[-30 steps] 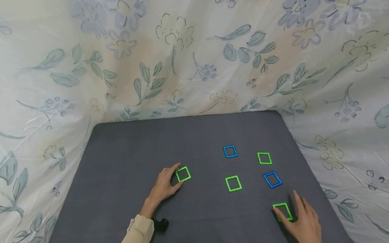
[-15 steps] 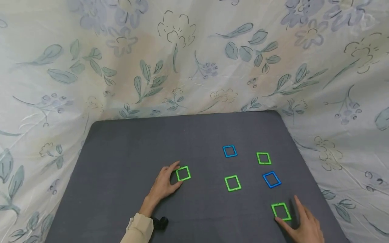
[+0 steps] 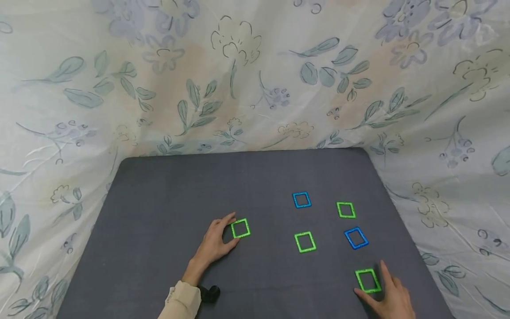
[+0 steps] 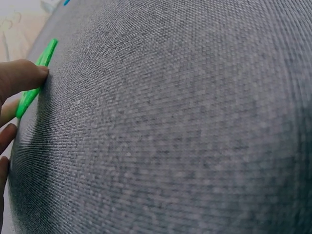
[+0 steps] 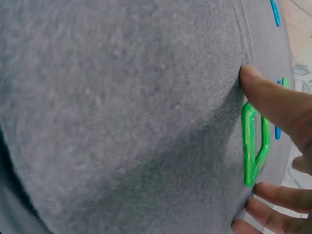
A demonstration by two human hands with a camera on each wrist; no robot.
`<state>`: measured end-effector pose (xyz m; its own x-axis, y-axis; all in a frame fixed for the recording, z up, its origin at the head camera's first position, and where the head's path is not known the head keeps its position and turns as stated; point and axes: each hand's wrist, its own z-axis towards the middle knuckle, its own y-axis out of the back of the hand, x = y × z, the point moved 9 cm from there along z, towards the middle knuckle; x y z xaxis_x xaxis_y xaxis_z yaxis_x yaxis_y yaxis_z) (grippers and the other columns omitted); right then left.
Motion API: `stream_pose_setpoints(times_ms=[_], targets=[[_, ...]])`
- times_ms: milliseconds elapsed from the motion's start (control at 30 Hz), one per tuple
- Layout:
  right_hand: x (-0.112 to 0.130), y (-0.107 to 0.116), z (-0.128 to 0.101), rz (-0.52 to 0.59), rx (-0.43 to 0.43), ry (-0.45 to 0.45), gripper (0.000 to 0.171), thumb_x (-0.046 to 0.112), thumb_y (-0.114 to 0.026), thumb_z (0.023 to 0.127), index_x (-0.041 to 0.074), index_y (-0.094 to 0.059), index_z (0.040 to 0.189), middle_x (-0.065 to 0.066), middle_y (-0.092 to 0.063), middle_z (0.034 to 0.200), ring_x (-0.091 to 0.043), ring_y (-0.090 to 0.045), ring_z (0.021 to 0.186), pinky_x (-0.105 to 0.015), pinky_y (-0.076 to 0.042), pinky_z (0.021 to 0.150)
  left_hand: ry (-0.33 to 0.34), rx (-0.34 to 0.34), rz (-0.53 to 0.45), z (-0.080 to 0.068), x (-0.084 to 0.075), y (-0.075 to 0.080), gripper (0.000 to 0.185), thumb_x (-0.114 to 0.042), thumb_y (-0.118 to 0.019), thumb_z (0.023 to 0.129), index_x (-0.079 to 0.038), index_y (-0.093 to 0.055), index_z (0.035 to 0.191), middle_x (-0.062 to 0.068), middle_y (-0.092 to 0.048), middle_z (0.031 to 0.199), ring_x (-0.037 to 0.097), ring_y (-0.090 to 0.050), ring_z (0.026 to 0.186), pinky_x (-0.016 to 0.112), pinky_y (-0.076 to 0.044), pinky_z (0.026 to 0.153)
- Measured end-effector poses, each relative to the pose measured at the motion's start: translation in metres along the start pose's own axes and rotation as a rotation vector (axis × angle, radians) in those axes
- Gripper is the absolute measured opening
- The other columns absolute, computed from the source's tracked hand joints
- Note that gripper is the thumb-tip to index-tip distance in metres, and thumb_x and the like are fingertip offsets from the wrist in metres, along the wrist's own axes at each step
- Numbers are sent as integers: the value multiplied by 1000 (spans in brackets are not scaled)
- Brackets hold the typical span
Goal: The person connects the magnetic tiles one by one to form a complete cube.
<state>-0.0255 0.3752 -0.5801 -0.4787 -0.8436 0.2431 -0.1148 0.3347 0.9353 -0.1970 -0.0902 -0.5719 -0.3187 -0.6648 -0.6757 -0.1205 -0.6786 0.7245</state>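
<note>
Several green and blue square frame tiles lie flat on a dark grey mat [image 3: 167,204]. My left hand [image 3: 234,229] rests on the mat, forefinger and thumb pinching the left edge of a green tile [image 3: 241,228]. The left wrist view shows a fingertip [image 4: 22,78] against that tile's edge [image 4: 35,78]. My right hand [image 3: 369,277] sits at the mat's near right, with thumb and forefinger closed around another green tile [image 3: 368,281]. Seen from the right wrist, the thumb [image 5: 273,102] lies along one side of this tile [image 5: 251,146] and the other fingers curl at its far side.
Two blue tiles [image 3: 301,200] [image 3: 356,237] and two more green tiles [image 3: 345,209] [image 3: 305,242] lie loose between the hands. Floral cloth [image 3: 239,88] rises behind and beside the mat. A small black object [image 3: 210,293] sits by the left sleeve [image 3: 181,303].
The right hand has drawn back a little toward me, and its green tile has slid slightly the same way. The left hand and its tile have stayed put.
</note>
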Motion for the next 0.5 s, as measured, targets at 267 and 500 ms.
stream_pose_setpoints(times_ms=[267,500], targets=[[10,2,6,17,47,47,90,36,-89,74,-17,-51,136,-33,-60,96,-33,-61,77,-45,-49,65,7,-5,-3,-1,3,-1,78,-20,-86,83,-15,-49,152,3,-67,139,30,-58,124,53,-48,102],[20,-1,12,-8,131,162,74,34,-87,77,-5,-60,134,-17,-56,84,-22,-45,68,-33,-33,59,5,-5,-15,-1,3,-2,77,-20,-86,84,-14,-49,152,3,-66,139,30,-58,123,54,-49,102]])
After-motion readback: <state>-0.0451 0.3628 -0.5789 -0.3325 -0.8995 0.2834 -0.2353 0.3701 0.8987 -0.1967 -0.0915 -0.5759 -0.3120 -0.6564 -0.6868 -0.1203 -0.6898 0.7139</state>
